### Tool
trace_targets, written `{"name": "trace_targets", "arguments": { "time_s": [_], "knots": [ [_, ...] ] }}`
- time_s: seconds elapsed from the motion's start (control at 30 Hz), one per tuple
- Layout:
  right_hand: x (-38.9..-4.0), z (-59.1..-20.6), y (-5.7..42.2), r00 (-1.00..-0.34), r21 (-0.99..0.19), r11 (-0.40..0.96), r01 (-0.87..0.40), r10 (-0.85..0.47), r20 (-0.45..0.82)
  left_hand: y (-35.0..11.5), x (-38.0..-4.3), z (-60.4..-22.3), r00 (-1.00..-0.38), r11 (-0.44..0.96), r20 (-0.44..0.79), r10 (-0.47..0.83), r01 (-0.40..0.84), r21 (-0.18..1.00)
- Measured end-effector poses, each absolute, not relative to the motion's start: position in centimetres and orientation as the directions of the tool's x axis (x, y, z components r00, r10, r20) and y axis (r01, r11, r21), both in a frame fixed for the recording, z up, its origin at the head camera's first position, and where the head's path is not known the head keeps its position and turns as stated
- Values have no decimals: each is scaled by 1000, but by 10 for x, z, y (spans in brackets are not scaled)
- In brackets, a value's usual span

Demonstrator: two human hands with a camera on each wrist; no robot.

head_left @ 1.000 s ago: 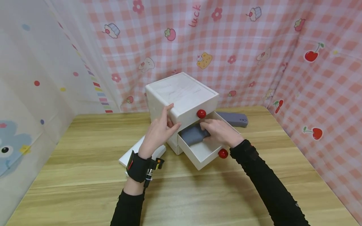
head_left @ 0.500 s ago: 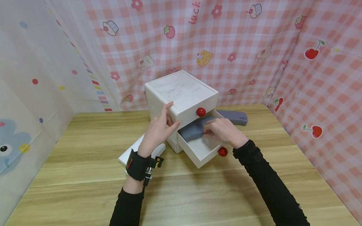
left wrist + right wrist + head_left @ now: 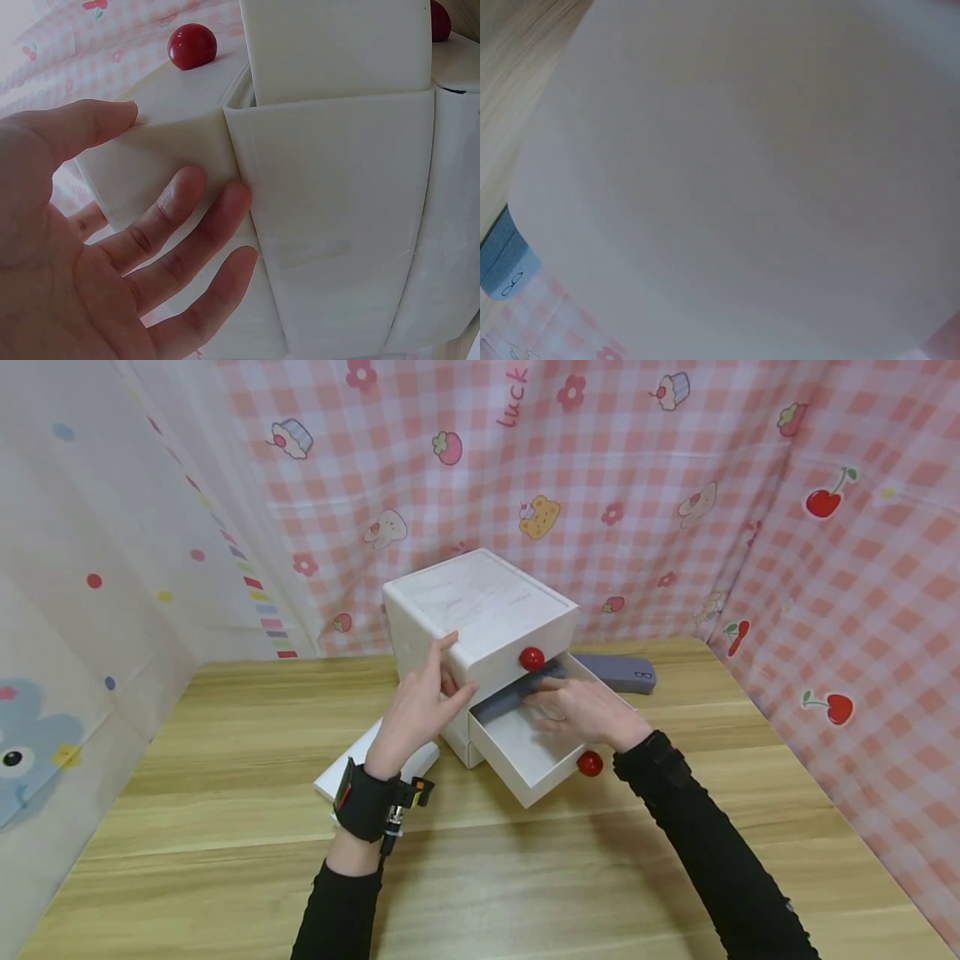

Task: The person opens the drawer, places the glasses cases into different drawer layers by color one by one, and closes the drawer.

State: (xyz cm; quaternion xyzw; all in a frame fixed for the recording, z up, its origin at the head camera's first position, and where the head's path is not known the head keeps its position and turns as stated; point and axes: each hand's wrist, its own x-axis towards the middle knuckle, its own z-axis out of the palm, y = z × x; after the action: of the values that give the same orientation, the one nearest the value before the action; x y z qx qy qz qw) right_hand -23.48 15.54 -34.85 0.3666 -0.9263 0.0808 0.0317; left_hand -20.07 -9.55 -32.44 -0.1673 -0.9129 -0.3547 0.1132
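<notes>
The drawer (image 3: 502,766) stands out, not yet pushed in. Over it the right grip (image 3: 588,710), fingers loosely apart, seems empty. The left grip (image 3: 418,706), spread, rests on the cabinet's (image 3: 480,606) corner, grasping nothing. The dark case (image 3: 502,702) lies toward the drawer's far end, so stowing looks nearly done; a grey case (image 3: 615,672) lies beyond.

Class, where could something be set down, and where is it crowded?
Free: the table left of the white block; the patch between both sleeves, before the open drawer. Crowded: that drawer, with the right hand and a grey item.
</notes>
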Motion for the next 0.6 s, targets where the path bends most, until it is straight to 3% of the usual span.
{"name": "trace_targets", "arguments": {
  "time_s": [0.23,0.6],
  "knots": [
    [-240,-349,159,-753,-195,729,-656,-649,106,-96,-201,-325,-918,686,325,226,387,616],
    [-249,-336,189,-795,-220,769,-601,-547,260,-95,-200,-325,-923,686,314,220,375,623]
  ]
}}
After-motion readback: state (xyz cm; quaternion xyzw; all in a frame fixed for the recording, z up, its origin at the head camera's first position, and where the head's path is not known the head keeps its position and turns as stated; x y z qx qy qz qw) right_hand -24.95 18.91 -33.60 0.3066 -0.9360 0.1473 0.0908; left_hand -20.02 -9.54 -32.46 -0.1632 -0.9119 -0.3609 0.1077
